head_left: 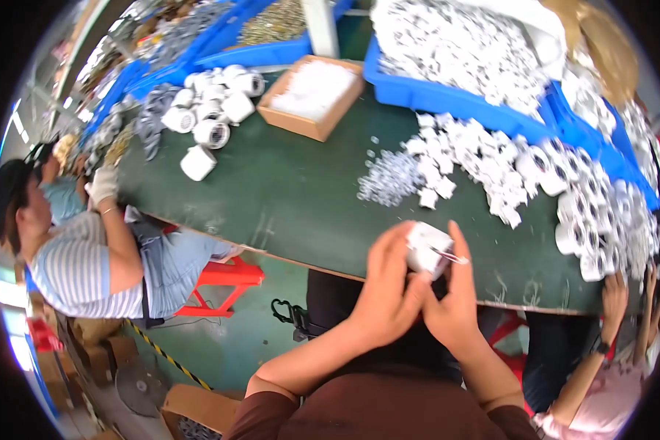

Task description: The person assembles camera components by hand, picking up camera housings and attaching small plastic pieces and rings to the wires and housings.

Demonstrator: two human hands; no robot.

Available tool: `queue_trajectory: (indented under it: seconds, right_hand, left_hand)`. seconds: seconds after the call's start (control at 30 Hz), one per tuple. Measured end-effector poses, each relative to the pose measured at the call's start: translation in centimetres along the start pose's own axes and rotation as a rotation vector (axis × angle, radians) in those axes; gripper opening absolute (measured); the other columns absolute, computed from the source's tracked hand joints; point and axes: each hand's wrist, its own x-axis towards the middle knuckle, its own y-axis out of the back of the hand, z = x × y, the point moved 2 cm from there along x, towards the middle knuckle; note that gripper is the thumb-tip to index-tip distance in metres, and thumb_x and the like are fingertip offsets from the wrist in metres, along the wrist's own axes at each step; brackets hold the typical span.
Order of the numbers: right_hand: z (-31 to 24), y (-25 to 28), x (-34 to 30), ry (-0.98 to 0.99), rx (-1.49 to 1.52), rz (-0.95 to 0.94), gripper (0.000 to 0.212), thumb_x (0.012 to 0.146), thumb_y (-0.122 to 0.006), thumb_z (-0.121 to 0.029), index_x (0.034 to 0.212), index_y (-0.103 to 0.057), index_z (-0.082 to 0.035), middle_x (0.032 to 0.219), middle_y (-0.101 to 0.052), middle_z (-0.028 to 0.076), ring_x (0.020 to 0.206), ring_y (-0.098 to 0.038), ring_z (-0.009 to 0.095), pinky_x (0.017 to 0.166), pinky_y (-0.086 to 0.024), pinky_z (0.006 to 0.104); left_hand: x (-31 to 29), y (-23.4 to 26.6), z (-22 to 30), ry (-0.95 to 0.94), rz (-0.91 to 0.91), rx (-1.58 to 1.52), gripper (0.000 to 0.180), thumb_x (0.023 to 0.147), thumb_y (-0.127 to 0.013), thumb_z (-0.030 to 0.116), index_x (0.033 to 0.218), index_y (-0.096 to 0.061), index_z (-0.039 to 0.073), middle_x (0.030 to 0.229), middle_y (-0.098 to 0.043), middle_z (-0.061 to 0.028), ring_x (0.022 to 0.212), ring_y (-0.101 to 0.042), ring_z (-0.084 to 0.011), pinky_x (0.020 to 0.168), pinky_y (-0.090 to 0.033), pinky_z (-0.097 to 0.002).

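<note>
Presently, from my remote post, I list: one white fitting (427, 244), held between the left hand (386, 293) and the right hand (453, 304), fingers of both pinching it from opposite sides, above the near side of the green table (301, 205). One slender piece (449, 255), kind unclear, at the right fingers. Just beyond the fingertips, one scatter of small clear pieces (390, 178). Past it to the right, small white parts (484, 158), then round white fittings (594, 220). Ahead-left of the fingers, one cardboard box (290, 123). Farther left, white cylindrical parts (211, 134). Ahead-right, one blue bin (433, 92), heaped full. Well apart at left, one seated person (88, 271).
</note>
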Motion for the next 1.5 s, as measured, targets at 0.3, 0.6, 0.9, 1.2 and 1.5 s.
queue_trajectory:
  seconds: [0.3,0.6,0.9,1.2,1.5]
  right_hand:
    - [-2.0,2.2,-0.1,0.224,-0.318,-0.179,0.077,0.081,-0.073,0.000,0.150,-0.041,0.001,0.128,-0.054,0.021,0.109,-0.052,0.038,0.096,-0.045,0.0419]
    - [-4.1,3.4,1.3,0.022,0.262,-0.102,0.015,0.094,-0.067,0.003,0.109,-0.065,0.000,0.100,-0.067,0.006,0.086,-0.064,0.010,0.077,-0.054,0.0271]
    - [-1.6,1.3,1.2,-0.047,0.505,0.020,0.012,0.096,-0.062,0.006,0.106,-0.062,-0.001,0.101,-0.063,0.003,0.093,-0.060,0.008,0.082,-0.050,0.0256]
    - [-0.1,1.6,0.6,-0.342,0.941,-0.047,0.014,0.099,-0.064,-0.006,0.112,-0.064,-0.002,0.105,-0.066,0.005,0.095,-0.060,0.011,0.087,-0.049,0.0281]
    - [0.7,11.8,3.7,0.167,-0.783,0.332,0.036,0.086,-0.074,-0.004,0.120,-0.064,-0.005,0.113,-0.065,0.011,0.094,-0.063,0.025,0.085,-0.051,0.0334]
  left_hand:
    - [0.7,0.5,-0.3,-0.095,0.021,0.133,0.055,0.093,-0.065,0.010,0.141,-0.042,-0.002,0.142,-0.042,-0.0260,0.123,-0.042,-0.0404,0.105,-0.037,-0.0468]
    - [1.7,0.4,0.5,-0.168,-0.015,0.152,0.045,0.081,-0.067,0.006,0.124,-0.053,0.002,0.127,-0.054,-0.0196,0.111,-0.049,-0.0395,0.093,-0.044,-0.0462]
    - [2.0,0.2,0.7,-0.092,0.034,0.031,0.015,0.088,-0.060,0.005,0.102,-0.062,0.001,0.103,-0.065,-0.0136,0.088,-0.055,-0.0321,0.080,-0.045,-0.0422]
    - [2.5,0.6,0.7,-0.184,-0.056,0.023,0.017,0.091,-0.061,0.006,0.107,-0.063,0.002,0.106,-0.066,-0.0138,0.092,-0.058,-0.0329,0.084,-0.045,-0.0407]
    - [2.3,1.2,0.1,-0.089,0.078,-0.008,0.007,0.088,-0.064,0.007,0.092,-0.067,0.001,0.098,-0.071,-0.0117,0.084,-0.061,-0.0288,0.078,-0.047,-0.0372]
